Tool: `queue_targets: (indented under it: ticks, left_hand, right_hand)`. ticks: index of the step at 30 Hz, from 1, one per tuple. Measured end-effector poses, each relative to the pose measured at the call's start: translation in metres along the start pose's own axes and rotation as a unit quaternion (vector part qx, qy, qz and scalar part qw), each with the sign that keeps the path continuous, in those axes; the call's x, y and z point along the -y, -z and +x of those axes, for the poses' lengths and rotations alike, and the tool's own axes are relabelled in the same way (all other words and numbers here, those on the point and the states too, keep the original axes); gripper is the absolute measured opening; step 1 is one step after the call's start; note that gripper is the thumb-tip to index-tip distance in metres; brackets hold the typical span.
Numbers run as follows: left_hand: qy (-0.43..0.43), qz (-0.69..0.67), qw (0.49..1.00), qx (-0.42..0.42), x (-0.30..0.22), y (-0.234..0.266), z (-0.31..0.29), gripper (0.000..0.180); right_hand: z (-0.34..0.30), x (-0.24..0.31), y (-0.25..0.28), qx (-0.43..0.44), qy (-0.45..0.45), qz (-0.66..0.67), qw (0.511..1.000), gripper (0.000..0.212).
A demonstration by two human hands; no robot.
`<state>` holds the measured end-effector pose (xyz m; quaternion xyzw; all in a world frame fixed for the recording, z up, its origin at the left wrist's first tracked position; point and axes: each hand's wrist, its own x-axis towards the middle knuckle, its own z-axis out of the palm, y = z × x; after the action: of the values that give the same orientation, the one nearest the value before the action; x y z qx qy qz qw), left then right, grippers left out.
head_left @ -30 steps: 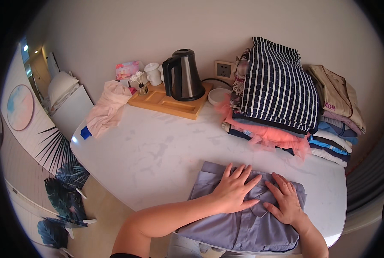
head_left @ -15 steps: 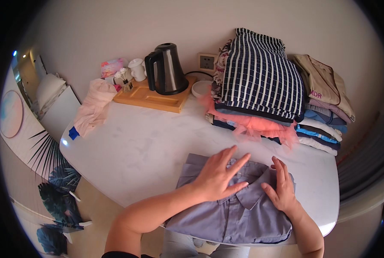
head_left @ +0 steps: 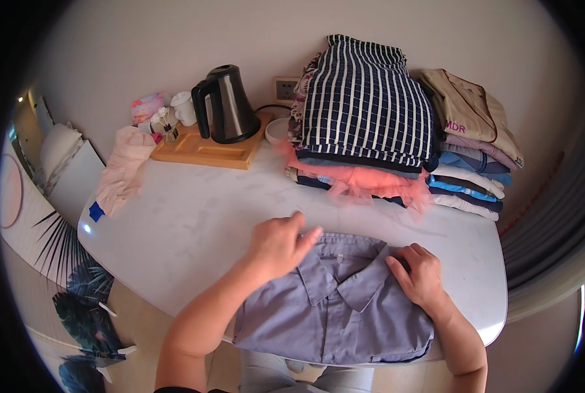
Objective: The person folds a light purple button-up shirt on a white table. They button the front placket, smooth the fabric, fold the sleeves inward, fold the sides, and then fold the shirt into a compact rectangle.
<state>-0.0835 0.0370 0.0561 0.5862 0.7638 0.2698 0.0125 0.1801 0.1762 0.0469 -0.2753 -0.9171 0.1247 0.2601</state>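
A folded grey-purple collared shirt [head_left: 335, 314] lies at the table's near edge, its collar pointing away from me and its button front facing up. My left hand [head_left: 276, 245] is over the shirt's upper left corner, thumb spread from the bent fingers, with no cloth visible between them. At the upper right shoulder, my right hand [head_left: 420, 275] has its fingers curled over the shirt's edge and its thumb on the cloth. Part of the left shoulder is hidden beneath my left hand and wrist.
Behind the shirt rises a tall stack of folded clothes [head_left: 371, 105], with coral tulle [head_left: 364, 180] hanging out. Another clothes pile [head_left: 469, 167] stands to its right. At the back left, a kettle [head_left: 235, 108] sits on a wooden tray [head_left: 201, 154], near a crumpled pale pink cloth [head_left: 123, 167].
My left hand has moved left from above the collar to the shirt's upper left corner. My right hand's fingers have curled down onto the right shoulder. The view has shifted slightly.
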Motion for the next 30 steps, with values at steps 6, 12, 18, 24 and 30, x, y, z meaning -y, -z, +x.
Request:
queue_targets:
  ticks: [6,12,18,24,30]
  left_hand:
    - [-0.052,-0.094,0.986,0.132,0.037,0.019,0.009,0.030]
    - [-0.028,-0.285,0.913,0.290,0.063,0.033,0.009,0.016]
    - [0.033,-0.211,0.908,0.361,0.073,0.038,0.013,0.021]
    - [-0.018,-0.254,0.929,0.268,0.070,0.032,0.015,0.025]
    - [-0.151,-0.085,0.985,-0.011,0.039,0.029,0.012,0.019]
  right_hand:
    - [0.000,-0.001,-0.003,-0.019,0.035,-0.050,0.998,0.038]
    - [0.002,-0.001,0.003,0.007,-0.012,-0.062,0.998,0.044]
    - [0.002,-0.005,0.000,0.007,0.024,-0.038,0.999,0.046]
    - [0.001,-0.011,0.002,0.070,-0.001,-0.047,0.996,0.043]
    - [0.004,-0.012,0.005,0.031,0.020,-0.022,0.999,0.040]
